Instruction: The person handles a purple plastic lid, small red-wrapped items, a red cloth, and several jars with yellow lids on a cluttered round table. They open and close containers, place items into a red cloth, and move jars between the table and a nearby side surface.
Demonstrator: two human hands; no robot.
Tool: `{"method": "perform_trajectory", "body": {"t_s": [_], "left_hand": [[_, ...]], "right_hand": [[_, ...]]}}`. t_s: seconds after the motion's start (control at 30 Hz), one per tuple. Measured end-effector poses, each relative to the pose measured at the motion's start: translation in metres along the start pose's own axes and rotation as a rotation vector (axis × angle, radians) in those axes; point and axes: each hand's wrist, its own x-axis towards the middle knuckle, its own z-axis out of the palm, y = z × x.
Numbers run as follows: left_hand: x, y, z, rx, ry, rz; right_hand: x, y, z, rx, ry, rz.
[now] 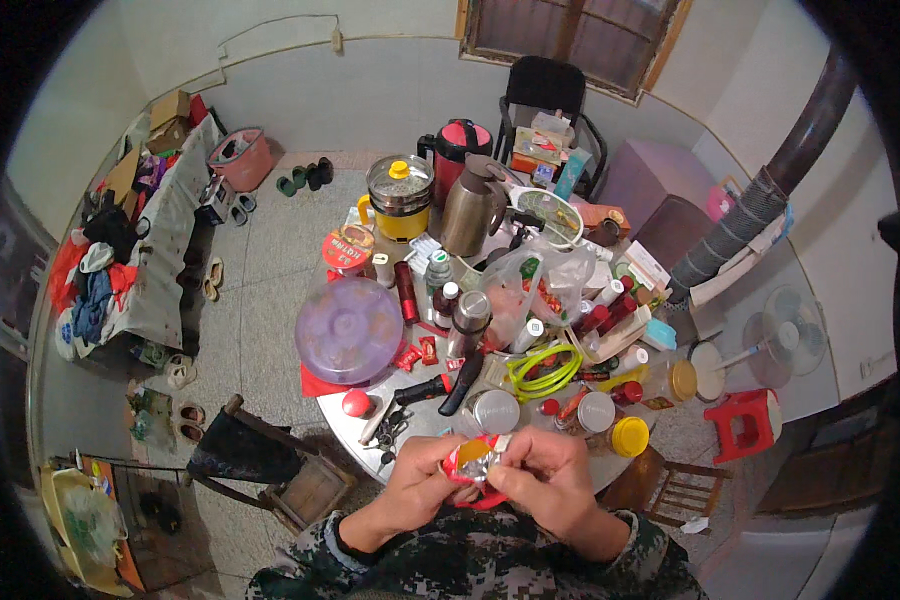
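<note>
Close to my body, both hands hold a small red wrapper [474,460] with a silvery foil lining and something yellow-orange showing in it. My left hand [420,474] grips its left side. The fingers of my right hand [549,480] pinch its right edge. Part of the wrapper is hidden by my fingers. Just beyond my hands on the round table [351,424] stand jars with a grey lid [496,411] and a yellow lid [630,436]. A bunch of keys [391,429] and a black and red flashlight [422,390] lie beyond my left hand.
A purple lidded tray [349,330], a yellow electric pot [399,202], a metal vacuum jug [471,206], a steel thermos [469,322] and a coiled green cable [544,372] crowd the table. A wooden chair [311,491] stands left; a red stool [742,426] stands right.
</note>
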Motion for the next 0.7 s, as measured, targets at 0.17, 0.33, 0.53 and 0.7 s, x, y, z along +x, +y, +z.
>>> {"method": "perform_trajectory", "body": {"t_s": [0.17, 0.33, 0.53, 0.7], "left_hand": [[-0.007, 0.048, 0.010, 0.262, -0.384, 0.562], [-0.006, 0.058, 0.048, 0.148, -0.385, 1.000], [-0.008, 0.055, 0.053, 0.032, -0.518, 0.876], [-0.020, 0.051, 0.062, 0.172, -0.595, 0.842]], "right_hand": [[-0.029, -0.034, 0.006, -0.328, -0.386, -0.576], [-0.043, -0.062, -0.008, 0.065, -0.731, -0.801], [-0.051, -0.052, -0.006, 0.192, -0.603, -0.793], [-0.073, -0.049, -0.021, 0.181, -0.484, -0.746]]}}
